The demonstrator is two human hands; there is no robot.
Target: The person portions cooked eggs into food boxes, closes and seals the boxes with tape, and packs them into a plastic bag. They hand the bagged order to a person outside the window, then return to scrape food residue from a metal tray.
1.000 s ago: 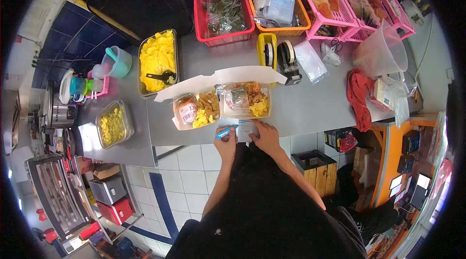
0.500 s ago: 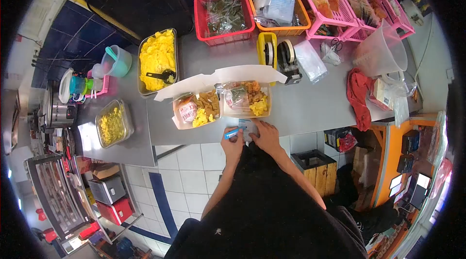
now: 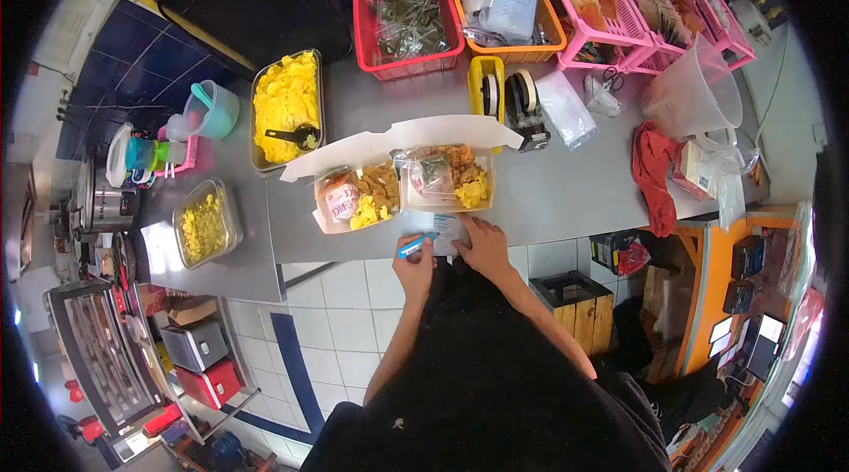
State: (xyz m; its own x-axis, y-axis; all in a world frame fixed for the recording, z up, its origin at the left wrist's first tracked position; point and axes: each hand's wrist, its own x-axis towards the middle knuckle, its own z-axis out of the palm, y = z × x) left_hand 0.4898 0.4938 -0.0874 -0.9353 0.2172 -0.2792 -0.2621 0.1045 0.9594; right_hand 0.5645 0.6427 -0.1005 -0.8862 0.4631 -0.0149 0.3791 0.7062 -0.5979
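Observation:
A blue-and-white marker (image 3: 415,245) is pinched in my left hand (image 3: 413,273), low over the counter's front edge. Just right of it lies a small printed paper slip (image 3: 447,230), flat on the counter. My right hand (image 3: 485,247) rests on the slip's right side, fingers apart. Behind the hands stand two lidded card boxes with their lids up, the left box (image 3: 334,222) and the right box (image 3: 485,185). Each contains a wrapped packet, fried brown food and yellow scrambled egg.
At the back left are a tray of yellow egg (image 3: 287,96) with a black scoop, and a clear tub (image 3: 232,229). A red basket (image 3: 411,72), an orange basket (image 3: 522,54), tape dispensers (image 3: 528,122) and pink racks (image 3: 610,49) line the back. A red cloth (image 3: 653,176) hangs at right.
My left hand has shifted slightly left and down with the marker, uncovering more of the paper slip. My right hand stays in nearly the same place.

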